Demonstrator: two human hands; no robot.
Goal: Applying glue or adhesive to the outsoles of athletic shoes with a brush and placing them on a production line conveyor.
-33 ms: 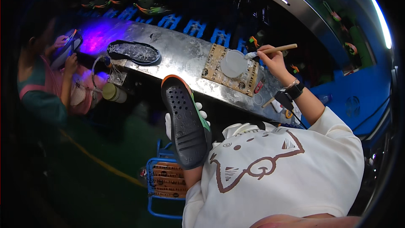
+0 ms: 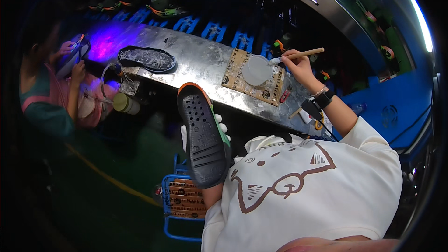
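My left hand (image 2: 221, 124), in a white glove, is closed around a shoe (image 2: 203, 133) whose dark, perforated sole faces up. Its rim shows orange at the toe and green along one side. Most of that hand is hidden behind the shoe. Out over the workbench, my bare right hand (image 2: 301, 71) grips a wooden-handled brush (image 2: 309, 53). The whitish bristles are at the right rim of a white, translucent tub (image 2: 257, 71); whether they touch it I cannot tell. Under the tub lies a piece of printed brown cardboard (image 2: 232, 80).
A dark shoe sole (image 2: 147, 59) smeared white lies on the metal workbench (image 2: 198, 56). To the left, a person (image 2: 44, 93) handles another shoe near purple light. A lidded jar (image 2: 125, 103) is close by. Below stands a blue-framed stool (image 2: 184, 198). Small tools and a cable lie near my right forearm.
My right hand and the brush have shifted very slightly left. The shoe in my left hand has also moved a little to the left.
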